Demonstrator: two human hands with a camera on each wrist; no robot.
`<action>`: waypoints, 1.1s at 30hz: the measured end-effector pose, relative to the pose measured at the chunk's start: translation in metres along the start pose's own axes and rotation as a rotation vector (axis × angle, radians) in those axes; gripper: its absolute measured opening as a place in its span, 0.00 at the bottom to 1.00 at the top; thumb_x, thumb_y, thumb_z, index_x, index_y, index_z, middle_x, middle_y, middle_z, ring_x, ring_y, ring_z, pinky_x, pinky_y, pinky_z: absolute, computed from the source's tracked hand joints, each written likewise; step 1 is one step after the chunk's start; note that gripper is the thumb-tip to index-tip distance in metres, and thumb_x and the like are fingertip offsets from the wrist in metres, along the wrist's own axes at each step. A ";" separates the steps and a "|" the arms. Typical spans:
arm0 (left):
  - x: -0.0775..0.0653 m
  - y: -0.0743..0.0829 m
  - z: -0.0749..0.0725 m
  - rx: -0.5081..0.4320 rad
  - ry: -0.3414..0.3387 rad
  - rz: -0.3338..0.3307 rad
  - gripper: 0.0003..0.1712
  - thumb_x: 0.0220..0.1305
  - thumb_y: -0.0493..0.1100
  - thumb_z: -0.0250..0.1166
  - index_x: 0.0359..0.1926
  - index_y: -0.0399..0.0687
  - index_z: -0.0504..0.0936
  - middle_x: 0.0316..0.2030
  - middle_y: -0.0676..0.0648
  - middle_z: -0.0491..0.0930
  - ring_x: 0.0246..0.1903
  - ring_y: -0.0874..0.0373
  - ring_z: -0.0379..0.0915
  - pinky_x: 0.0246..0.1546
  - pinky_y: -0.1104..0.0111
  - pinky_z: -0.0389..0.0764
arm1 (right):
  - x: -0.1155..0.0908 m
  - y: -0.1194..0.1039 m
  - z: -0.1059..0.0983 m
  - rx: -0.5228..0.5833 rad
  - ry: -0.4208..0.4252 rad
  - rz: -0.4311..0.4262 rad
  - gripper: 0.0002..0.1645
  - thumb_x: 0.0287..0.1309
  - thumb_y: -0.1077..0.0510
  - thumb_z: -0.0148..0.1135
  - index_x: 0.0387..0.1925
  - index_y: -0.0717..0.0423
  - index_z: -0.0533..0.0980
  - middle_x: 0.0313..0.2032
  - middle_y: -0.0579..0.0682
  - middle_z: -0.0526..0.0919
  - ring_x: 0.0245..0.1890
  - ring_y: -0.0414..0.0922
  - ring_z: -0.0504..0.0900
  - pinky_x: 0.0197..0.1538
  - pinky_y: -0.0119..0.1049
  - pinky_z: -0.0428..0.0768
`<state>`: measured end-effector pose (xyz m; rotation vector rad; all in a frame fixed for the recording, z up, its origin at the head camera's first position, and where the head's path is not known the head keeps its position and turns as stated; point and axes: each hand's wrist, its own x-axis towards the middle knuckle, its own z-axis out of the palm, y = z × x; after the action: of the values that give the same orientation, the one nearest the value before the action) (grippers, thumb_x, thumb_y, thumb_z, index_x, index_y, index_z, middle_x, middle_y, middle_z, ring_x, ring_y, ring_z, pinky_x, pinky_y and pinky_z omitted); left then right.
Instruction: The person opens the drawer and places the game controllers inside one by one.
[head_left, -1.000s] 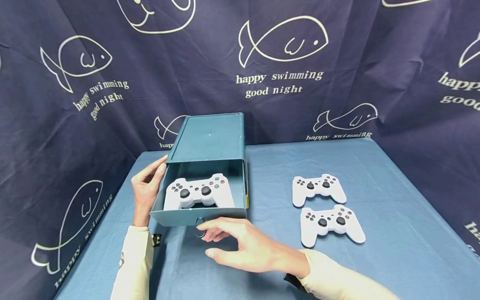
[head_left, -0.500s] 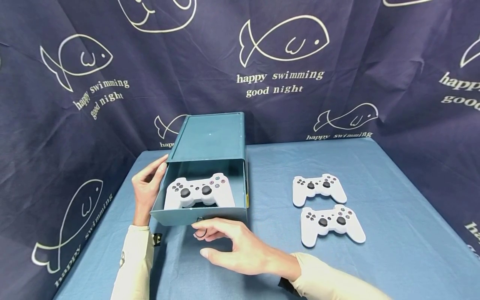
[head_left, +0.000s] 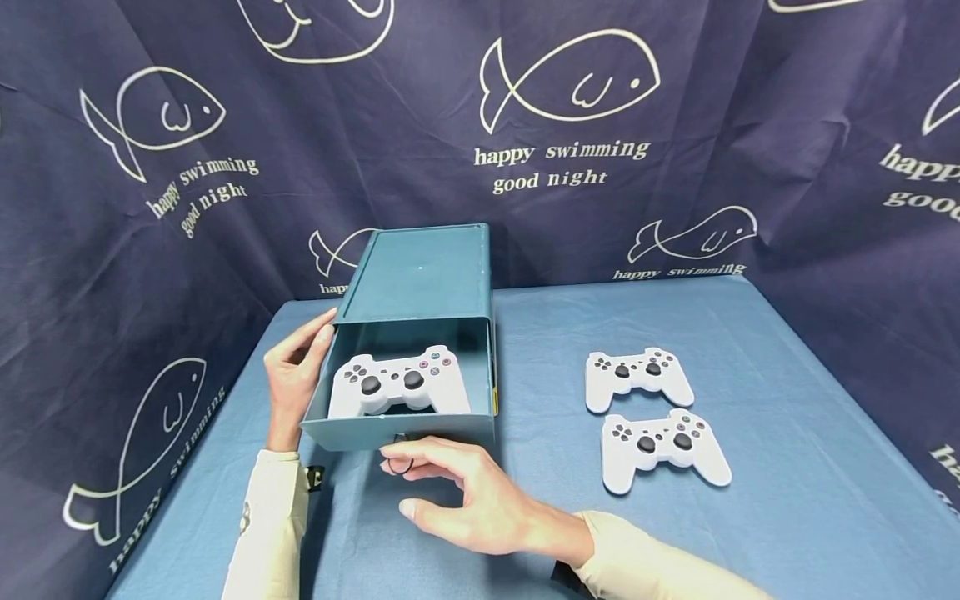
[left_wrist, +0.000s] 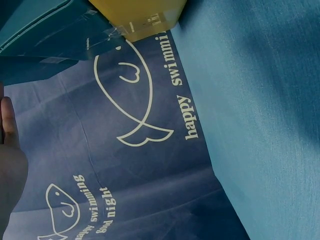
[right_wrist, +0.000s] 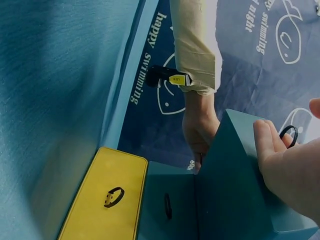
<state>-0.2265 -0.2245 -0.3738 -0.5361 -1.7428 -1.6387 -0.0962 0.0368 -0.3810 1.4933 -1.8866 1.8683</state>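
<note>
A teal drawer cabinet (head_left: 423,279) stands at the back left of the table, its top drawer (head_left: 348,433) pulled out. A white game controller (head_left: 393,390) with black thumbsticks lies in that drawer. My left hand (head_left: 291,367) rests against the cabinet's left side, fingers and thumb at its front edge. In front of the drawer is my right hand (head_left: 468,496). Its fingers reach the black ring pull (right_wrist: 295,136) on the drawer front, the ring overlapping them, and the thumb is spread apart below. The right wrist view shows the right hand (right_wrist: 295,172) close against the drawer front.
Two more white controllers, a farther one (head_left: 637,377) and a nearer one (head_left: 663,448), lie on the blue tablecloth (head_left: 555,325) to the right. Beneath the pulled-out drawer are a shut teal drawer (right_wrist: 155,200) and a yellow drawer (right_wrist: 85,200). Dark blue fish-print curtains (head_left: 420,125) surround the table.
My right hand has shifted slightly left along the drawer front, its fingers reaching farther past the ring. The left hand, drawer and controllers keep their places.
</note>
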 end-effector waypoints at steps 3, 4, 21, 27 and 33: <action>0.000 0.000 0.001 -0.014 0.003 0.005 0.15 0.67 0.20 0.60 0.53 0.22 0.83 0.44 0.54 0.89 0.36 0.69 0.81 0.38 0.77 0.75 | 0.000 0.000 0.001 0.003 0.006 -0.006 0.29 0.62 0.74 0.64 0.65 0.68 0.73 0.54 0.59 0.82 0.57 0.48 0.82 0.58 0.43 0.80; 0.000 -0.001 0.001 -0.016 0.005 0.007 0.15 0.67 0.19 0.60 0.53 0.22 0.83 0.44 0.54 0.89 0.35 0.69 0.81 0.38 0.78 0.75 | 0.000 0.000 0.001 0.003 0.006 -0.006 0.29 0.62 0.74 0.64 0.65 0.68 0.73 0.54 0.59 0.82 0.57 0.48 0.82 0.58 0.43 0.80; -0.001 0.001 0.000 0.003 -0.003 0.017 0.14 0.69 0.27 0.64 0.53 0.28 0.86 0.45 0.50 0.89 0.35 0.66 0.81 0.38 0.76 0.76 | 0.003 0.003 0.001 -0.041 0.018 -0.026 0.29 0.61 0.73 0.65 0.65 0.68 0.73 0.55 0.58 0.82 0.57 0.48 0.82 0.57 0.42 0.80; -0.001 -0.001 -0.001 0.009 0.000 0.015 0.13 0.70 0.29 0.65 0.53 0.28 0.86 0.44 0.50 0.89 0.35 0.67 0.81 0.37 0.76 0.77 | 0.006 0.006 -0.001 -0.037 0.029 -0.013 0.29 0.61 0.74 0.65 0.64 0.68 0.73 0.54 0.59 0.83 0.57 0.48 0.82 0.57 0.42 0.81; -0.001 0.000 -0.001 -0.007 -0.004 0.013 0.14 0.70 0.30 0.66 0.54 0.27 0.85 0.41 0.51 0.89 0.32 0.67 0.80 0.35 0.76 0.75 | 0.009 0.009 -0.005 -0.036 0.044 0.002 0.28 0.61 0.74 0.65 0.63 0.67 0.74 0.54 0.58 0.83 0.57 0.48 0.82 0.57 0.43 0.81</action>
<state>-0.2259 -0.2256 -0.3749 -0.5533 -1.7331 -1.6363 -0.1094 0.0337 -0.3807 1.4277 -1.8932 1.8422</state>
